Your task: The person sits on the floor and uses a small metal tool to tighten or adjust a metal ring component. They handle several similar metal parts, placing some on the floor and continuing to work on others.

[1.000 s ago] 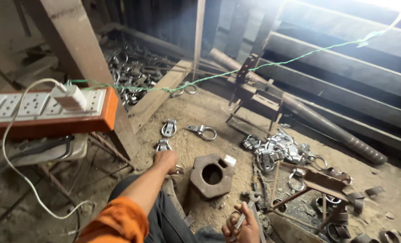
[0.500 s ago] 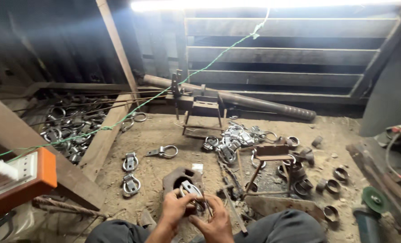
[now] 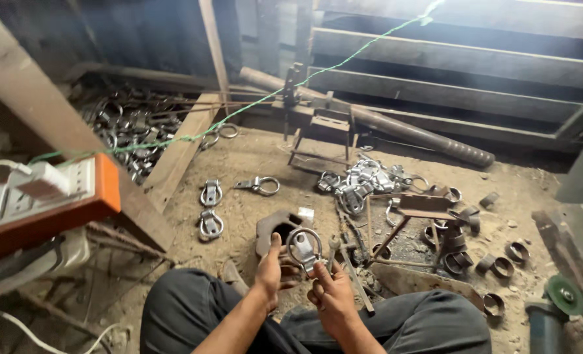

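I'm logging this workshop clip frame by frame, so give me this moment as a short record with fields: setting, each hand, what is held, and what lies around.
setting: dirt floor of a cluttered workshop, person seated
left hand: grip on the left side of the metal ring fitting
right hand: grip on the fitting's lower end
held item: shiny ring with a clamp-like base, above the lap
under hands: thick metal block with a hole
left of block: two finished fittings
farther back: pile of fittings
right: short metal rings
far left: orange power strip

Grinder (image 3: 560, 308) cut off at btm-right edge; block (image 3: 275, 229) partly behind ring (image 3: 303, 249).
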